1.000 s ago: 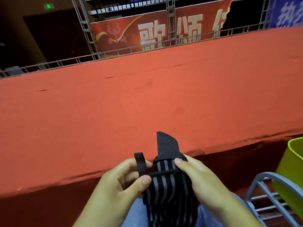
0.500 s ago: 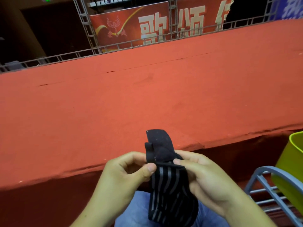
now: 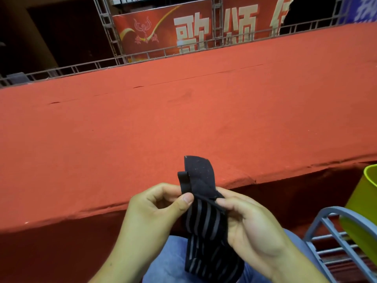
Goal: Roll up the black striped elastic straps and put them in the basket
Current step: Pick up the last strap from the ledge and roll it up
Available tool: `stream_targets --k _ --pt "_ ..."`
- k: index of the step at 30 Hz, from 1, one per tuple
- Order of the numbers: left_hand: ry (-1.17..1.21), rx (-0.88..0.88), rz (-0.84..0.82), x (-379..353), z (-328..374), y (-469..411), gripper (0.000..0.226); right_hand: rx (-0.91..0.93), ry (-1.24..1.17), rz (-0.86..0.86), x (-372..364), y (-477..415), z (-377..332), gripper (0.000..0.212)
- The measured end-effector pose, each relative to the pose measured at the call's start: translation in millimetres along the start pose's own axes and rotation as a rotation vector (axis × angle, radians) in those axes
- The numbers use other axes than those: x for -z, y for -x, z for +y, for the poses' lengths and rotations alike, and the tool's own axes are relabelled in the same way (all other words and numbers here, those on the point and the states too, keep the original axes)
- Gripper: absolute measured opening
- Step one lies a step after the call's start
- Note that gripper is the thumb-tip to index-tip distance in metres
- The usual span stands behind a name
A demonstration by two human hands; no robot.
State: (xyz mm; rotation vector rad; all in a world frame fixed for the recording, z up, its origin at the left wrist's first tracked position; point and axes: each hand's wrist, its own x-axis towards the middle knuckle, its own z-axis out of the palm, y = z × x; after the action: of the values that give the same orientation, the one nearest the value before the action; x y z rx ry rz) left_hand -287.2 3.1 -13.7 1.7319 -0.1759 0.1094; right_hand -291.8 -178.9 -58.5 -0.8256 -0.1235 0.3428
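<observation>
The left hand (image 3: 155, 217) is pinching the black striped elastic strap (image 3: 206, 223) between thumb and curled fingers at its left edge. The right hand (image 3: 251, 227) is gripping the same strap from the right, its fingertips curling onto the fold. The plain black end of the strap is standing up above both hands with a small loop sticking out on its left. The striped length is hanging down between the wrists and lying over the person's blue jeans (image 3: 169, 260). At the right edge a yellow-green basket (image 3: 365, 211) is showing only in part, just behind a grey metal frame (image 3: 330, 231). A red carpeted platform (image 3: 183, 119) is stretching across in front of the hands, with a metal railing (image 3: 142, 57) and a red banner (image 3: 183, 31) standing behind it.
</observation>
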Motion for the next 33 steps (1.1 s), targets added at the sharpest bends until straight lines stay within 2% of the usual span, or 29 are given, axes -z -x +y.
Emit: stream_targets --k 5,7,10,13,18,22,26,31,33 --pt "0.016 0.018 0.035 -2 -1 -2 0.005 0.030 0.010 0.004 -4 1 1 0.044" --pt "0.022 0.020 0.040 -3 0 -2 0.006 0.105 0.156 -0.034 -9 3 4 0.041" --pt "0.039 0.018 0.037 -4 2 -2 0.005 0.244 0.493 0.106 -14 5 8 0.025" --pt "0.034 0.004 0.003 -3 4 0 0.008 0.310 0.612 0.177 -12 6 8 0.027" --pt "0.011 -0.006 -0.038 4 6 -4 0.020 0.260 0.572 0.132 -10 10 5 0.027" --pt "0.014 -0.054 -0.103 7 9 -8 0.020 0.239 0.535 0.122 -8 12 4 0.027" --pt "0.023 -0.074 -0.064 4 16 -10 0.014 0.243 0.532 0.119 -3 12 5 0.021" --pt "0.033 -0.041 -0.059 1 16 -13 0.047 0.244 0.504 0.138 -1 10 10 0.029" --pt "0.026 -0.028 -0.085 -1 15 -14 0.044 0.243 0.533 0.139 1 11 9 0.030"
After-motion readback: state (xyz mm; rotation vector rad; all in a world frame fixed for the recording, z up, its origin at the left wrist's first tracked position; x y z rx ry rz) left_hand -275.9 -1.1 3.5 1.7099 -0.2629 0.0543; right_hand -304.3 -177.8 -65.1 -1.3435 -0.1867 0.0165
